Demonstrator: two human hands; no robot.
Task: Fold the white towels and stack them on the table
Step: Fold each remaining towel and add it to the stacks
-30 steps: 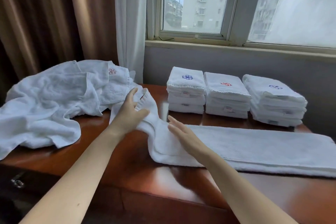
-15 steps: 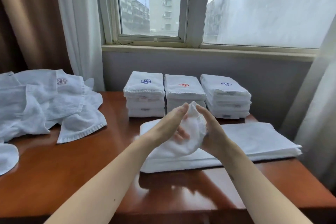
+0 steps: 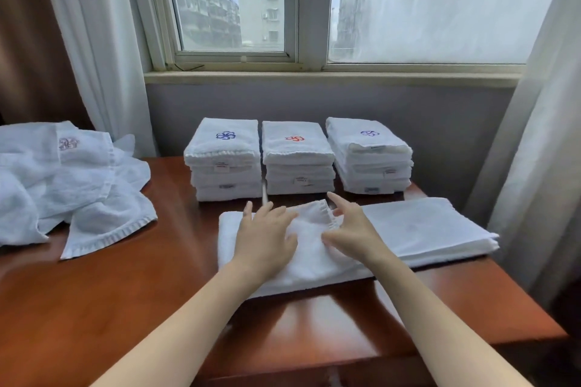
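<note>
A long white towel (image 3: 418,226) lies across the middle and right of the wooden table (image 3: 94,298), its left end folded over onto itself. My left hand (image 3: 267,236) lies flat on that folded end with straight fingers. My right hand (image 3: 349,229) touches the folded end's hemmed edge from the right, fingers spread. Behind stand three stacks of folded white towels: left (image 3: 224,160), middle (image 3: 298,160), right (image 3: 371,157). A heap of unfolded white towels (image 3: 63,179) covers the table's left side.
A grey wall and window sill (image 3: 330,75) rise right behind the stacks. White curtains hang at the left (image 3: 94,41) and right (image 3: 540,122), the right one close to the table's corner. Bare tabletop shows at the front.
Both hands carried the towel's left end over to the right and laid it down on the towel. It was held up between the hands half a second ago; now it lies flat under them.
</note>
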